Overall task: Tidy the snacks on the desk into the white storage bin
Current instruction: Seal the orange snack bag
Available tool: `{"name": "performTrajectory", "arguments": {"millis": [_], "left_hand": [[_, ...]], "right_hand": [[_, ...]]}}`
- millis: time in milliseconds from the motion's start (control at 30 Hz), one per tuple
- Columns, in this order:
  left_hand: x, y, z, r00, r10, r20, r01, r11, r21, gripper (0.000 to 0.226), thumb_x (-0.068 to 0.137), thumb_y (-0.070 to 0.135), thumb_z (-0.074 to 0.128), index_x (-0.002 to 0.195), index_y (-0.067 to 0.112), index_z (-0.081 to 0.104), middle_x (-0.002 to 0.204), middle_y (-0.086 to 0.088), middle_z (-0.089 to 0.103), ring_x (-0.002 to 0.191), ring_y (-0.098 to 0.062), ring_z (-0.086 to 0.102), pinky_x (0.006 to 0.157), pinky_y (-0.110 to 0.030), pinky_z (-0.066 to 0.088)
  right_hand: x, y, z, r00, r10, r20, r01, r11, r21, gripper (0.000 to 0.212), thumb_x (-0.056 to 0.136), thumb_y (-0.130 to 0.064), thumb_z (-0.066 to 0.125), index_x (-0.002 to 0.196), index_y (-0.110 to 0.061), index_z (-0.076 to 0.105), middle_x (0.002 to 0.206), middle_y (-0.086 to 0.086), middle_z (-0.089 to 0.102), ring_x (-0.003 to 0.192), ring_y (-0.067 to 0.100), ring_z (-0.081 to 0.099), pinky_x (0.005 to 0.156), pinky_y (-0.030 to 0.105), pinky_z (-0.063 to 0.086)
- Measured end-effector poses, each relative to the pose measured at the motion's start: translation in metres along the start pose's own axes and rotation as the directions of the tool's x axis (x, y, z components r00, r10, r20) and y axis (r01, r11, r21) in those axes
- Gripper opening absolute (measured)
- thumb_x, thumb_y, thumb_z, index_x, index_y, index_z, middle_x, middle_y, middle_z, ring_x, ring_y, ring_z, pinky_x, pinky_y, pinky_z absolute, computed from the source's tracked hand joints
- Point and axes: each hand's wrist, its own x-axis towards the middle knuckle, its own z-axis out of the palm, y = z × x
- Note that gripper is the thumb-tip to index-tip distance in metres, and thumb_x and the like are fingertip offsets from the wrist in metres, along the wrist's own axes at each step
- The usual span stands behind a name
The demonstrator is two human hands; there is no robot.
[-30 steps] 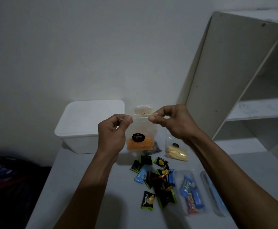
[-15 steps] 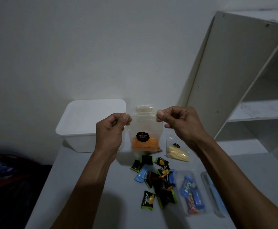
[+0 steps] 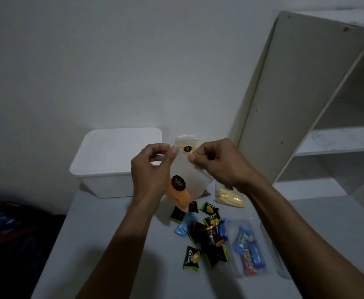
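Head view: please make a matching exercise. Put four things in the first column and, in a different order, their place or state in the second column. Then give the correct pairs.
Column one:
1. bag of orange chips
2. white storage bin
3. bag of pale yellow sticks
4. Nextar packet

Column two:
A. lying on the desk, nearest the camera among the dark packets
B. tilted in the air, pinched at its top by both hands
C. lying on the desk under the right wrist
D. at the desk's far left corner, by the wall

Pairs: 1-B, 2-D, 3-C, 4-A
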Motion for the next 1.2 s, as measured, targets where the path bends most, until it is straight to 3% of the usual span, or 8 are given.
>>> {"name": "performTrajectory", "arguments": {"millis": [167, 400, 533, 667, 867, 1000, 1100, 1200], "left_hand": [[-0.013, 0.009, 0.011, 0.986, -0.164, 0.021, 0.165, 0.986, -0.009, 0.027, 0.088, 0.035, 0.070, 0.073, 0.013, 0.070, 0.051, 0.010, 0.065, 0.048, 0.007, 0.058, 0.049, -0.006, 0.042], [-0.009, 0.010, 0.009, 0.971, -0.239, 0.002, 0.239, 0.971, -0.009, 0.023, 0.092, 0.016, 0.065, 0.071, 0.012, 0.070, 0.053, 0.006, 0.064, 0.045, 0.004, 0.055, 0.045, -0.004, 0.041], [-0.004, 0.010, 0.005, 0.963, -0.268, -0.020, 0.268, 0.963, -0.022, 0.022, 0.092, 0.020, 0.066, 0.075, 0.006, 0.073, 0.065, -0.010, 0.066, 0.056, -0.012, 0.056, 0.050, -0.015, 0.048], [-0.007, 0.007, 0.005, 0.956, -0.293, -0.012, 0.293, 0.956, 0.012, 0.019, 0.087, 0.021, 0.070, 0.071, 0.011, 0.073, 0.067, -0.003, 0.069, 0.064, -0.014, 0.062, 0.061, -0.024, 0.050], [-0.013, 0.005, 0.004, 0.950, -0.313, 0.012, 0.312, 0.948, 0.069, 0.030, 0.087, 0.015, 0.068, 0.058, 0.008, 0.068, 0.052, -0.001, 0.062, 0.045, -0.001, 0.053, 0.057, -0.021, 0.043], [-0.014, 0.000, 0.004, 0.939, -0.343, 0.016, 0.342, 0.939, 0.038, 0.033, 0.087, 0.017, 0.069, 0.054, 0.013, 0.068, 0.051, 0.004, 0.063, 0.052, -0.003, 0.057, 0.063, -0.024, 0.046], [-0.018, -0.002, 0.005, 0.939, -0.342, 0.025, 0.340, 0.939, 0.053, 0.031, 0.088, 0.022, 0.068, 0.062, 0.005, 0.071, 0.058, -0.004, 0.067, 0.050, 0.000, 0.057, 0.063, -0.024, 0.044], [-0.014, -0.007, 0.004, 0.948, -0.312, -0.059, 0.315, 0.948, 0.043, 0.021, 0.088, 0.035, 0.069, 0.083, 0.014, 0.071, 0.079, -0.002, 0.072, 0.070, -0.009, 0.065, 0.064, -0.026, 0.050]], "right_hand": [[-0.002, 0.004, 0.018, 0.999, 0.001, -0.046, -0.001, 1.000, -0.018, 0.018, 0.092, -0.029, 0.067, 0.079, -0.017, 0.072, 0.073, -0.003, 0.071, 0.067, 0.007, 0.063, 0.065, 0.025, 0.052], [-0.002, 0.004, 0.020, 0.998, 0.065, -0.014, -0.064, 0.997, 0.052, 0.013, 0.092, -0.024, 0.067, 0.088, -0.013, 0.074, 0.077, -0.004, 0.072, 0.071, 0.002, 0.065, 0.069, 0.021, 0.053], [-0.006, 0.009, 0.021, 0.995, 0.092, 0.035, -0.095, 0.992, 0.087, 0.012, 0.092, -0.021, 0.067, 0.089, -0.012, 0.074, 0.078, -0.003, 0.071, 0.066, -0.006, 0.062, 0.057, 0.009, 0.046], [-0.005, 0.014, 0.032, 0.999, 0.042, -0.027, -0.040, 0.998, 0.045, 0.010, 0.093, -0.021, 0.066, 0.089, -0.015, 0.073, 0.080, -0.005, 0.071, 0.075, 0.006, 0.065, 0.070, 0.022, 0.053], [-0.002, 0.018, 0.039, 0.998, 0.044, -0.041, -0.042, 0.998, 0.050, 0.012, 0.092, -0.022, 0.067, 0.085, -0.015, 0.073, 0.074, -0.007, 0.071, 0.067, 0.001, 0.063, 0.067, 0.022, 0.051], [-0.005, 0.022, 0.038, 0.994, 0.111, -0.015, -0.110, 0.992, 0.056, 0.015, 0.093, -0.024, 0.066, 0.082, -0.017, 0.073, 0.077, -0.003, 0.073, 0.071, 0.007, 0.066, 0.071, 0.029, 0.056], [-0.007, 0.021, 0.035, 0.995, 0.101, -0.006, -0.101, 0.995, 0.025, 0.015, 0.094, -0.024, 0.064, 0.083, -0.016, 0.071, 0.077, -0.002, 0.070, 0.072, 0.009, 0.064, 0.075, 0.034, 0.056], [-0.010, 0.014, 0.019, 0.997, 0.072, 0.038, -0.071, 0.997, -0.023, 0.016, 0.095, -0.022, 0.062, 0.086, -0.011, 0.070, 0.078, -0.001, 0.068, 0.072, 0.009, 0.060, 0.072, 0.030, 0.053]]}}
